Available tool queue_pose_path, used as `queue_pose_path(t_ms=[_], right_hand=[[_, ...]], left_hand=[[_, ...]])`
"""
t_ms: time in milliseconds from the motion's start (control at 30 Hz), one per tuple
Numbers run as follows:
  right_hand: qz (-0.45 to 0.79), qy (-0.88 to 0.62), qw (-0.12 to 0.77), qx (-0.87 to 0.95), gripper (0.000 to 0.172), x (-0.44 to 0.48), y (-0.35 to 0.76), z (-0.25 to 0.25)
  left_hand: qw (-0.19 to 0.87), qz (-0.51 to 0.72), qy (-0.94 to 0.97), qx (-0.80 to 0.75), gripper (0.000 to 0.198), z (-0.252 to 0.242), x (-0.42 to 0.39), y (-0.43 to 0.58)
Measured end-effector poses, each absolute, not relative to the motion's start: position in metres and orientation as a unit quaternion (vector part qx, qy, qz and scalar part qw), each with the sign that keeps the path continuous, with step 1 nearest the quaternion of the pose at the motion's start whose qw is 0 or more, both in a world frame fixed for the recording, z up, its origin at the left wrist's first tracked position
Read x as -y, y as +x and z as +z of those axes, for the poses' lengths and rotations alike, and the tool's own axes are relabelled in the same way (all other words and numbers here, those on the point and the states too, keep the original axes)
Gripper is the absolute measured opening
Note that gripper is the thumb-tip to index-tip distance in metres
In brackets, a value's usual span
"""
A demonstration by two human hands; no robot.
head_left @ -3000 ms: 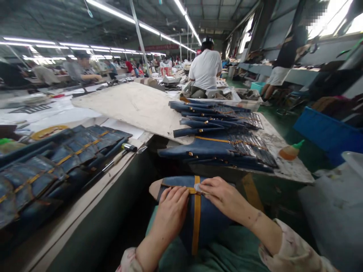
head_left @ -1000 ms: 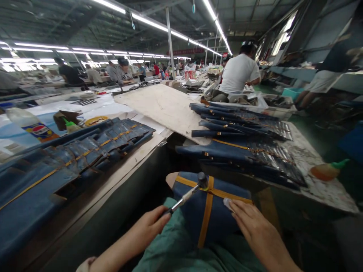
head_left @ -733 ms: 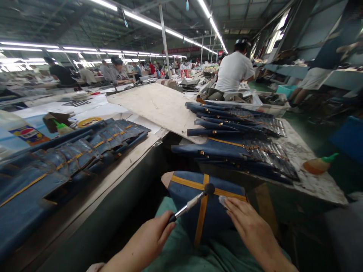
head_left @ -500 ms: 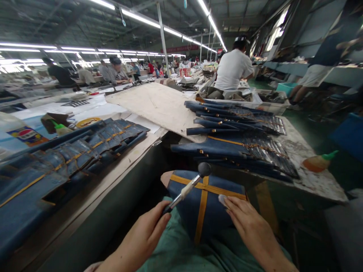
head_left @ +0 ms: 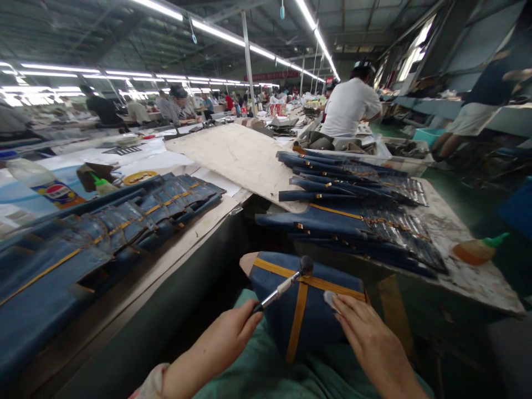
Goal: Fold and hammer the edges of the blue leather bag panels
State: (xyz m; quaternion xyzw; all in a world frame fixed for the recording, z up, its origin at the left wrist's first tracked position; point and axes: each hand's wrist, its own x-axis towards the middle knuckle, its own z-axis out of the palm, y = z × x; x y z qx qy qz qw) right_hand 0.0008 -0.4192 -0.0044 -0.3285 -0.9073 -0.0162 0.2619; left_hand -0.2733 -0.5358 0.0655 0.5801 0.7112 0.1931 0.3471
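Observation:
A small hammer (head_left: 283, 286) with a round dark head and silver shaft is gripped in my closed left hand (head_left: 239, 327). Its head is at the crossing of two yellow strips on a blue leather-like piece (head_left: 274, 310), which rests over green cloth on my lap. One strip runs lengthwise and the other crosses it. A pale bare end shows at the piece's left tip. My right hand (head_left: 366, 332) lies on the right part of the piece, fingers stretched out and close together. Something whitish (head_left: 330, 300) covers a fingertip there; I cannot make out what it is.
Blue strapped pieces (head_left: 137, 221) lie overlapped on the left table, and more blue pieces (head_left: 353, 210) are stacked at the right. A squeeze bottle with a green tip (head_left: 477, 250) lies near the right edge. A pale board (head_left: 236, 155) spans the middle. People sit farther back.
The hammer head has come down from above the blue piece to the crossing of the yellow strips. My right hand stays on the piece; the whole view has shifted slightly.

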Motion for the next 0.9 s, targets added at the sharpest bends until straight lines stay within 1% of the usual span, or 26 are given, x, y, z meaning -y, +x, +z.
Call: queue_pose_path(t_ms=[33, 167, 200, 333, 367, 500, 633, 800, 900], right_hand=[[-0.022, -0.324, 0.261, 0.909, 0.034, 0.418, 0.002, -0.005], [-0.028, -0.317, 0.266, 0.91, 0.034, 0.416, 0.008, -0.011], [-0.023, -0.32, 0.266, 0.909, 0.034, 0.416, 0.009, -0.013], [-0.015, -0.315, 0.261, 0.912, 0.034, 0.417, 0.007, -0.014], [-0.015, -0.315, 0.265, 0.911, 0.035, 0.417, 0.006, -0.014], [-0.015, -0.332, 0.289, 0.898, 0.038, 0.419, 0.001, -0.008], [-0.021, -0.335, 0.295, 0.895, 0.036, 0.422, -0.002, -0.003], [-0.02, -0.354, 0.276, 0.893, 0.034, 0.433, 0.0, -0.004], [-0.035, -0.37, 0.273, 0.887, 0.034, 0.44, 0.001, -0.009]], left_hand=[[0.351, 0.196, 0.577, -0.711, 0.033, 0.065, 0.536, -0.274], [0.371, 0.272, 0.549, -0.698, 0.035, 0.065, 0.547, -0.28], [0.372, 0.271, 0.54, -0.705, 0.035, 0.065, 0.551, -0.282], [0.384, 0.198, 0.511, -0.743, 0.038, 0.061, 0.568, -0.295], [0.384, 0.198, 0.506, -0.746, 0.038, 0.06, 0.571, -0.297], [0.354, 0.248, 0.491, -0.756, 0.043, 0.058, 0.578, -0.303], [0.347, 0.224, 0.484, -0.772, 0.042, 0.052, 0.581, -0.31], [0.248, 0.255, 0.472, -0.806, 0.05, 0.037, 0.583, -0.321], [0.243, 0.218, 0.49, -0.808, 0.048, 0.031, 0.584, -0.326]])
